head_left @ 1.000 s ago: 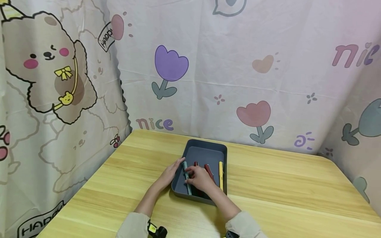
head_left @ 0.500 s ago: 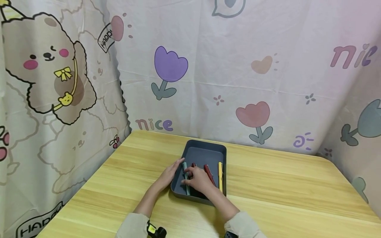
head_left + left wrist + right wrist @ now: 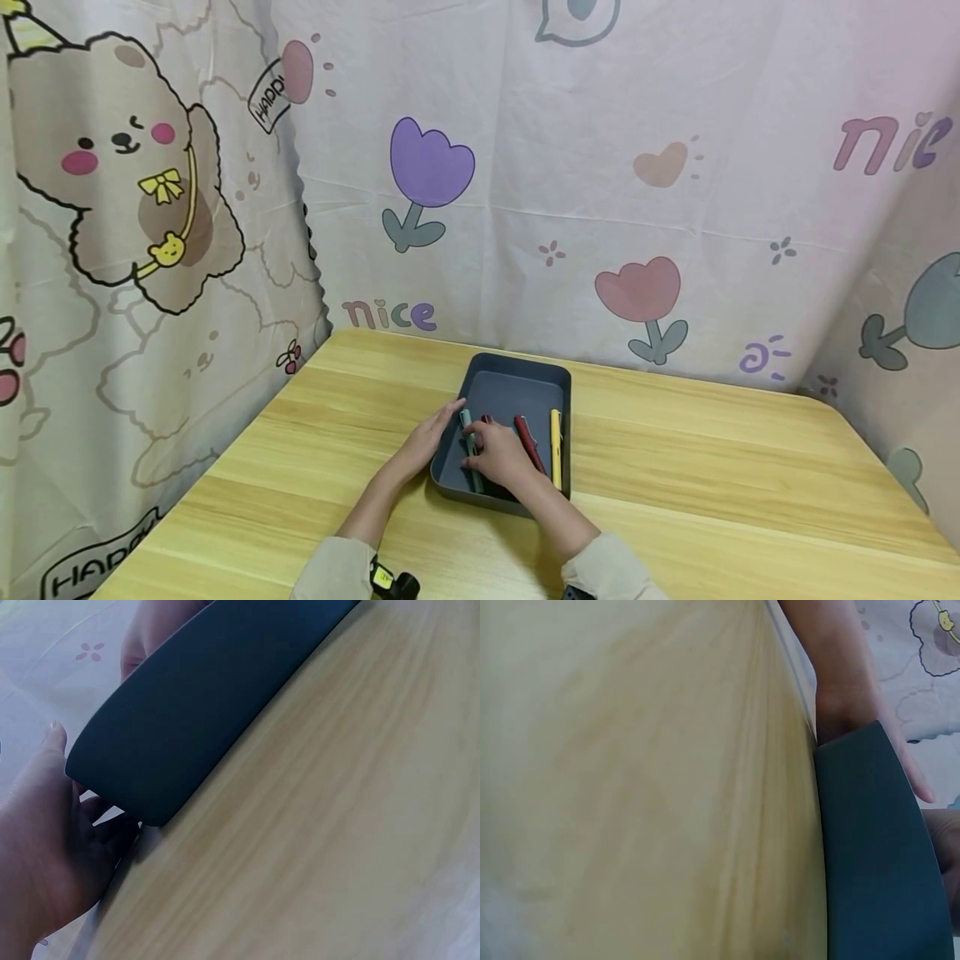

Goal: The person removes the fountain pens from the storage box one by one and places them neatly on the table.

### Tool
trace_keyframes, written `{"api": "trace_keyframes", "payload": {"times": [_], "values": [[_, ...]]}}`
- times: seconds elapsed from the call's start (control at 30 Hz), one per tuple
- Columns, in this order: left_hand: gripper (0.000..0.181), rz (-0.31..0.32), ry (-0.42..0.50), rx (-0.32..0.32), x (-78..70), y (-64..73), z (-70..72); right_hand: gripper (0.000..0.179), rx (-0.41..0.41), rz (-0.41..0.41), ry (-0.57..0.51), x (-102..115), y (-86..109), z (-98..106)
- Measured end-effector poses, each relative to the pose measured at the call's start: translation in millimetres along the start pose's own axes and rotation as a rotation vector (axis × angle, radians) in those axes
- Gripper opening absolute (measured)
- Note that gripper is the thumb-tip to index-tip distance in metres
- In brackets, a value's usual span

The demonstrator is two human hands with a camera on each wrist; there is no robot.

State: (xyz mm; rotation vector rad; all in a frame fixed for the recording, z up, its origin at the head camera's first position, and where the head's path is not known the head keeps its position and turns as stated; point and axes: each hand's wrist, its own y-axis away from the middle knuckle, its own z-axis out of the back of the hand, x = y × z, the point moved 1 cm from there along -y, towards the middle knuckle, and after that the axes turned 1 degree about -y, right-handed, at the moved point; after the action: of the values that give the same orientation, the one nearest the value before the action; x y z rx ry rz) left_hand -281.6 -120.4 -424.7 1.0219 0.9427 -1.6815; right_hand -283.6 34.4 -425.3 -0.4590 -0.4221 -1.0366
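A grey rectangular tray [image 3: 517, 387] holds several pens. My left hand [image 3: 426, 442] rests along its left side with fingers extended; the left wrist view shows this hand [image 3: 41, 847] against the outer wall [image 3: 202, 712]. Inside the tray, my right hand [image 3: 504, 454] curls its thumb and fingertips over a green pen [image 3: 466, 417] near the left wall. Just right of it the end of a dark red pen [image 3: 486, 418] shows, the rest hidden under the hand. A red pen [image 3: 528, 442] lies slanted, and a yellow pen [image 3: 556, 446] lies along the right wall.
The tray stands on a wood-grain table [image 3: 697, 467]. Printed cloth [image 3: 525, 167] hangs behind it and on both sides. A black device [image 3: 396, 582] is worn at the left wrist. A small bluish piece [image 3: 514, 431] shows beside the red pen.
My right hand has shifted slightly left, and the dark red pen has moved left with it. The green pen's lower end has swung a little. My left hand has stayed in place.
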Motion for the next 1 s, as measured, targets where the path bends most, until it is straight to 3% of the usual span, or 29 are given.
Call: {"api": "trace_keyframes", "payload": {"times": [0.13,0.27,0.5,0.7,1.0], "values": [[0.049,-0.003,-0.001,-0.003,9.1,-2.9,-0.9,0.039,0.017,-0.031,-0.057,1,1.7,5],[0.053,-0.003,-0.012,-0.014,27.0,-10.4,-2.3,0.039,0.058,-0.069,-0.193,-1,2.4,7],[0.058,0.009,-0.012,-0.019,32.9,-11.8,-2.6,0.038,0.133,-0.156,-0.460,-8,4.5,12],[0.056,0.015,-0.025,-0.021,32.1,-11.0,-2.3,0.035,0.141,-0.151,-0.529,-9,7.5,14],[0.054,0.025,-0.002,-0.020,30.9,-11.2,-3.4,0.027,0.130,-0.169,-0.508,-8,8.7,16]]}}
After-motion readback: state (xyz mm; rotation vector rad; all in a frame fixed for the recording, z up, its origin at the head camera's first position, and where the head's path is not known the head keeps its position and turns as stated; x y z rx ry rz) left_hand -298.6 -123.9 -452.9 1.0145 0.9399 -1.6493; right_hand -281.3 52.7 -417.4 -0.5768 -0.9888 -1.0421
